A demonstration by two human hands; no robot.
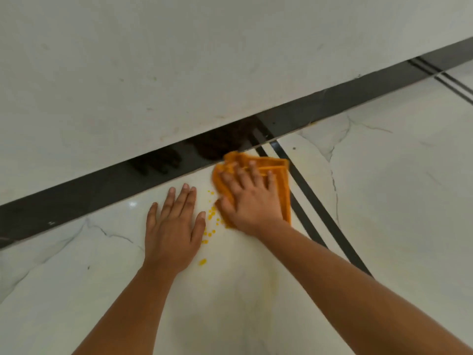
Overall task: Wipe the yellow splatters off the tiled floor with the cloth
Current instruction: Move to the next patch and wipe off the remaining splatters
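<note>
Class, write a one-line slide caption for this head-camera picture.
Right hand presses an orange cloth flat beside yellow splatters on the tiled floor, left hand braced flat.

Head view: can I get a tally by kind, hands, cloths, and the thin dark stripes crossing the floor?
Hands: 2, left hand flat on the floor, right hand pressing the cloth
Cloths: 1, orange cloth
Thin dark stripes: 2
Total: 5

cloth (280, 184): orange, folded flat on the floor, far edge touching the black skirting strip
yellow splatters (211, 218): small bright drops, scattered just left of the cloth, one bigger drop apart, nearer the camera
tiled floor (396, 201): glossy white marble-look, grey veins, two thin black stripes
</note>
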